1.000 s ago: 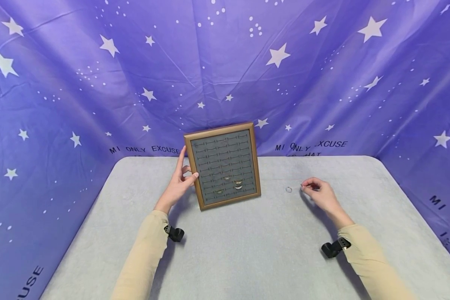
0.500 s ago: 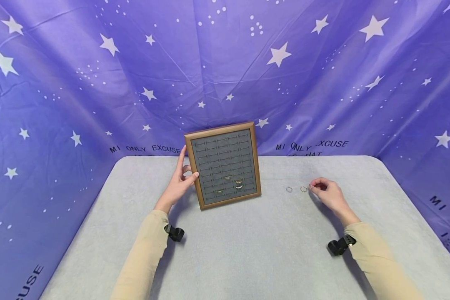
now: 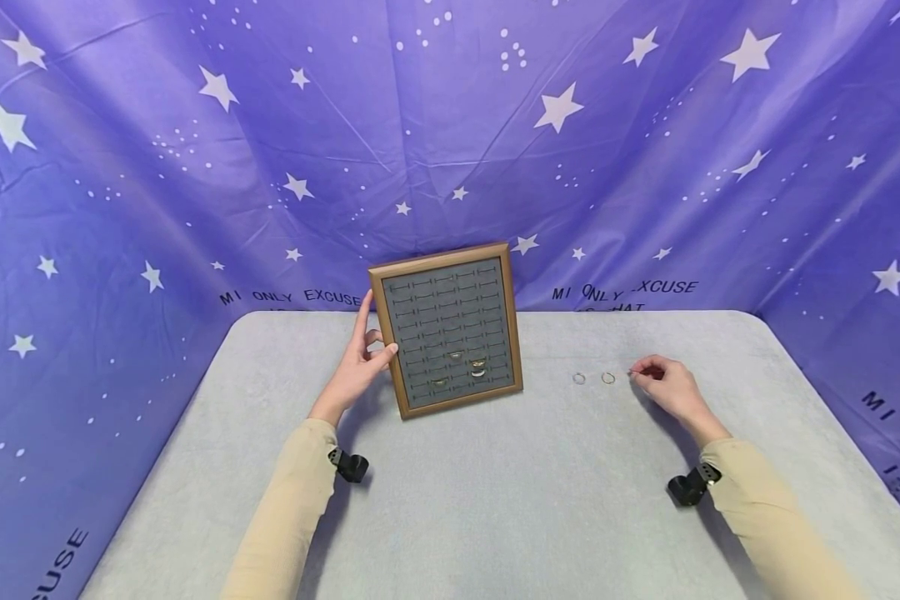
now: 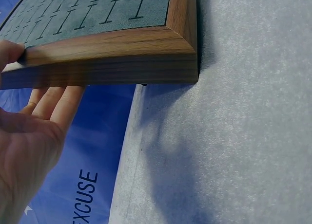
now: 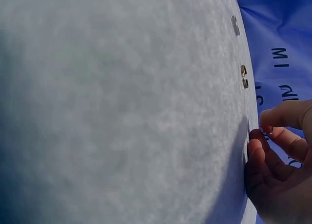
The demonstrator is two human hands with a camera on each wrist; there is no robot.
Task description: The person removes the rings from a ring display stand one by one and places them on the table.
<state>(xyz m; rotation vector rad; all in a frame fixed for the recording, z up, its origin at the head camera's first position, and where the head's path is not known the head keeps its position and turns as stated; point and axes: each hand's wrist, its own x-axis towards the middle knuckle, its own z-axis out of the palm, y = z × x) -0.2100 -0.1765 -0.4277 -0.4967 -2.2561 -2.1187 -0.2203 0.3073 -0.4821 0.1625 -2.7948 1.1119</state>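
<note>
My left hand [image 3: 354, 367] grips the left edge of a wooden-framed ring display board [image 3: 450, 321], thumb in front and fingers behind. The board stands tilted back, with rows of slots in its grey pad. Several rings sit in its lower rows, among them a gold ring [image 3: 478, 363]. At the right, my right hand [image 3: 666, 387] is low over the table, pinching a small ring [image 5: 266, 130] between thumb and fingertip, mostly hidden by them. Left of it on the table lie a gold-coloured ring [image 3: 607, 378] and a silver ring [image 3: 579, 378].
A pale grey cloth covers the table [image 3: 480, 500]. Behind and at both sides hangs a purple star-printed curtain [image 3: 420, 125], close to the table's back edge. A black wrist camera [image 3: 352, 467] is on the left sleeve and another black camera [image 3: 688, 487] on the right.
My right hand has shifted to the right along the table, and the gold-coloured ring now shows uncovered beside the silver one. The left hand and the display board have stayed in place.
</note>
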